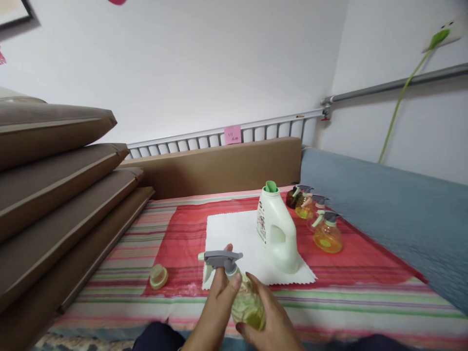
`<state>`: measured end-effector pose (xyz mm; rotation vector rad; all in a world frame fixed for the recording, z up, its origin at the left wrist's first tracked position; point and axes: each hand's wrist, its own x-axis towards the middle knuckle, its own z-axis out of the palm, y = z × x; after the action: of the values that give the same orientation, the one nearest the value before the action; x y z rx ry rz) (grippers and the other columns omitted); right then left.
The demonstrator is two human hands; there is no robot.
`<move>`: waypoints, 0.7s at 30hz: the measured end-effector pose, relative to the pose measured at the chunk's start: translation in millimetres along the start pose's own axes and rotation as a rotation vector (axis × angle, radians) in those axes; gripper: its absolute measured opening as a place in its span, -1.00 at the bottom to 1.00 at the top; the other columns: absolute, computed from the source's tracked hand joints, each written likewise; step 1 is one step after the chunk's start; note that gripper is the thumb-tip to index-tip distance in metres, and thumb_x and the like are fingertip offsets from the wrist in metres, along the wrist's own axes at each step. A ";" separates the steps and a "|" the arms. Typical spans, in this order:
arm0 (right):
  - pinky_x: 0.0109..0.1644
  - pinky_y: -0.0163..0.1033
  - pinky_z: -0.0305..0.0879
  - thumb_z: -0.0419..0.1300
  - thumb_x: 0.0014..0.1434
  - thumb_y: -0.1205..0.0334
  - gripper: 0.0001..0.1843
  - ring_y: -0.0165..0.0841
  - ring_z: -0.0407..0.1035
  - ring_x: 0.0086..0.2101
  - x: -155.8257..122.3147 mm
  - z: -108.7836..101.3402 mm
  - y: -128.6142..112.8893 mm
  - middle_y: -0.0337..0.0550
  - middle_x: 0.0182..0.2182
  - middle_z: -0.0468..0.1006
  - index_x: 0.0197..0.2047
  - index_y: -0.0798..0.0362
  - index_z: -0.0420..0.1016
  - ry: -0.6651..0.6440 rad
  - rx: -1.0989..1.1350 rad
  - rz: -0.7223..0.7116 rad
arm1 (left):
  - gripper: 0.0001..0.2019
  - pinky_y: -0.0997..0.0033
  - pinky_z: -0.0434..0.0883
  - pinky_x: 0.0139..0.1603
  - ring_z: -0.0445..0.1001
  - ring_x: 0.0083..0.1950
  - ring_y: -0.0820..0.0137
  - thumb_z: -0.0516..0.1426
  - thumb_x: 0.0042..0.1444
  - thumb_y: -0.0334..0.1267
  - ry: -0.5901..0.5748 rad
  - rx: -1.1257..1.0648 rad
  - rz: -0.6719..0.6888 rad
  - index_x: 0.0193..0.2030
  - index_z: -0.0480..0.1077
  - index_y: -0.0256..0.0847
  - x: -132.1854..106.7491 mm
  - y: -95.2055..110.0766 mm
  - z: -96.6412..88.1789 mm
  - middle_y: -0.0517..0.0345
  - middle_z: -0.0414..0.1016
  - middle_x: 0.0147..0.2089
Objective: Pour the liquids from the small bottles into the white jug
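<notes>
Both hands are sitting low in the middle, close together and touching. The left hand (218,297) is pointing up, its fingers curling round the neck of a spray bottle (249,303), its thumb pressing on the front. The right hand (273,322) is cupping the bottle's round belly from below, fingers bending round it.

at six o'clock the left hand (215,302) and right hand (272,321) wrap the spray bottle (245,300), hiding its base; both wrists run off the bottom edge. at twelve o'clock the pink note (232,134) bears writing too small to read. at ten o'clock the corner cuts off a picture frame (14,13).
</notes>
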<state>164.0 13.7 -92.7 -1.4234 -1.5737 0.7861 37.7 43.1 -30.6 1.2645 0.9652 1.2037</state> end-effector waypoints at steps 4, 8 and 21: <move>0.21 -0.04 0.10 0.18 -0.24 0.36 -0.15 -0.14 0.15 0.14 -2.3 0.6 -4.4 0.07 0.14 0.28 0.20 0.13 0.08 -0.041 0.024 -0.001 | -0.65 0.07 0.18 0.18 0.34 0.11 0.05 0.15 0.01 -0.03 0.036 0.056 -0.003 -0.16 0.49 -0.25 -3.3 2.4 0.9 -0.10 0.51 -0.04; 0.20 -0.04 0.10 0.20 -0.25 0.38 -0.15 -0.13 0.17 0.13 -3.7 -0.1 -7.2 0.09 0.12 0.30 0.18 0.14 0.11 -0.008 0.029 0.004 | -0.61 0.11 0.08 0.26 0.21 0.24 0.10 0.15 0.03 -0.06 0.106 0.152 0.079 -0.02 0.42 -0.18 -7.9 4.7 3.0 -0.06 0.38 0.14; 0.18 0.01 0.15 0.24 -0.16 0.32 -0.23 -0.09 0.16 0.12 0.3 9.5 -0.8 0.06 0.11 0.30 0.16 0.05 0.12 0.141 -0.094 -0.151 | -0.67 0.09 0.08 0.25 0.27 0.18 0.04 0.16 0.01 -0.05 0.273 0.180 0.093 -0.15 0.46 -0.20 -13.0 6.0 12.7 -0.05 0.48 0.01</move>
<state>155.2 14.7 -96.2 -1.3768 -1.6039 0.5181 47.4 27.7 -24.6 1.3191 1.2476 1.4133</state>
